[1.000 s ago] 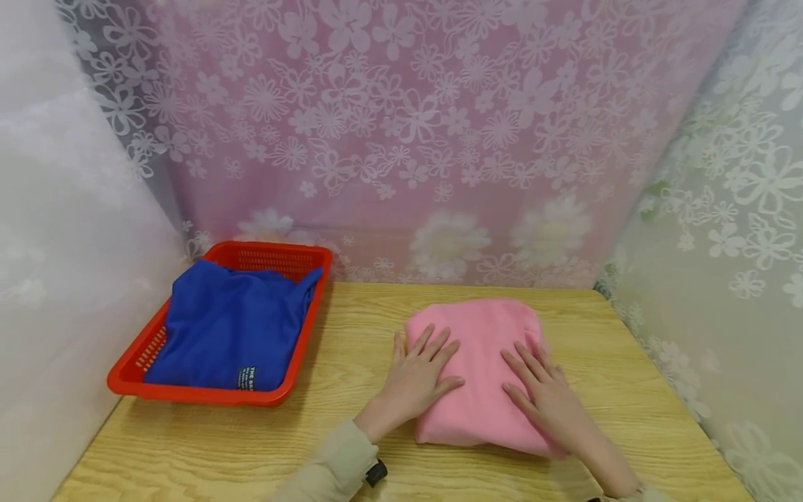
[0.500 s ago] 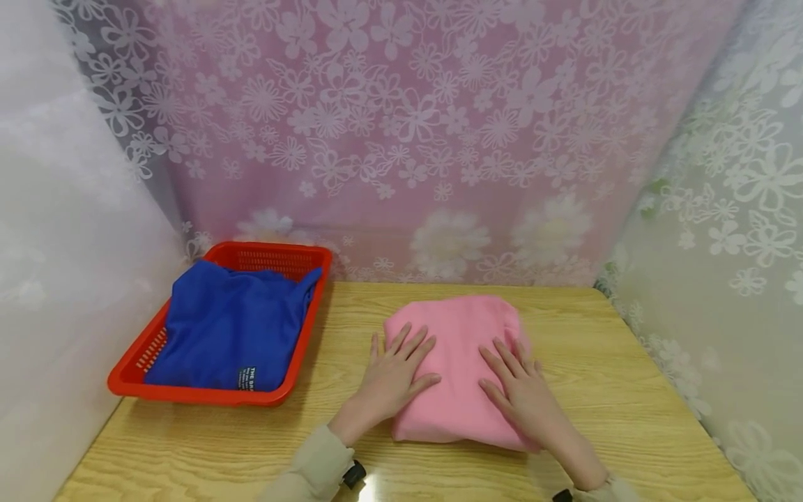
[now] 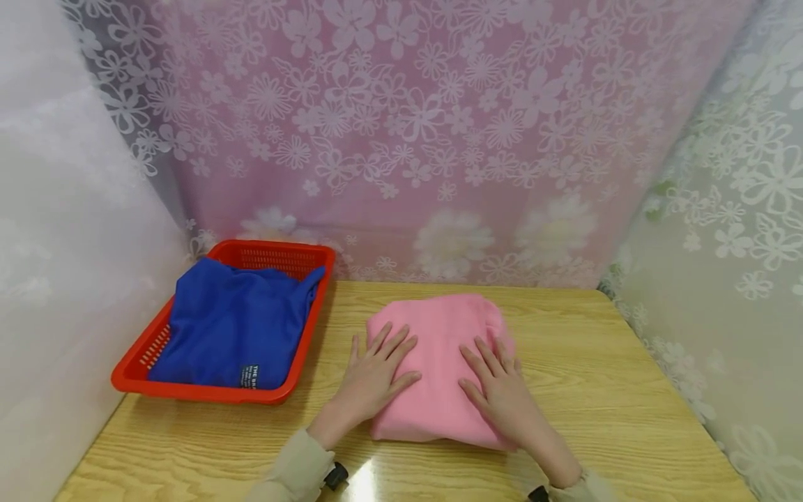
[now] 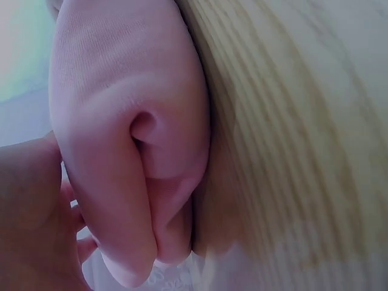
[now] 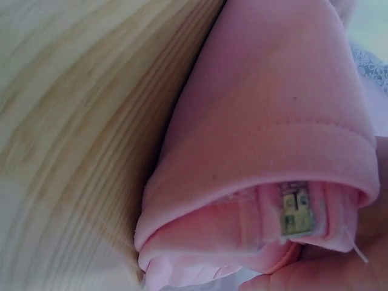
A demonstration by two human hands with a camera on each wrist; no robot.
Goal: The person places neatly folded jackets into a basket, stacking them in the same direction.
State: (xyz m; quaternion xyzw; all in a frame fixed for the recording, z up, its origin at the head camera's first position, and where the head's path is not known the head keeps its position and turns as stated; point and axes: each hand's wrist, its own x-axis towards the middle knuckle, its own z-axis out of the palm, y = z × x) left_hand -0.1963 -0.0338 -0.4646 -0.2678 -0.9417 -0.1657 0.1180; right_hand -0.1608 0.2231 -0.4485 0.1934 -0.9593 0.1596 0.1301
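Observation:
A pink folded garment (image 3: 439, 362) lies as a thick bundle on the wooden table. My left hand (image 3: 373, 380) rests on its left side, fingers spread and straight. On the right side lies my right hand (image 3: 500, 390), also with straight, spread fingers. In the left wrist view the pink garment (image 4: 121, 121) shows a rolled fold along its edge, with part of the left hand (image 4: 36, 212) beside it. The right wrist view shows layered hems of the pink garment (image 5: 273, 109) and a small printed label (image 5: 297, 212) between them; the right hand (image 5: 327, 273) is partly visible below.
A red plastic basket (image 3: 201, 394) stands at the left of the table (image 3: 602, 390), with a blue garment (image 3: 241, 324) bearing a dark label inside. A flowered pink curtain (image 3: 401, 139) hangs behind the table, and pale sheets hang on both sides.
Both hands and the pink garment have slid left across the table, more in the first half second than in the second. The basket and the blue garment have stayed in place.

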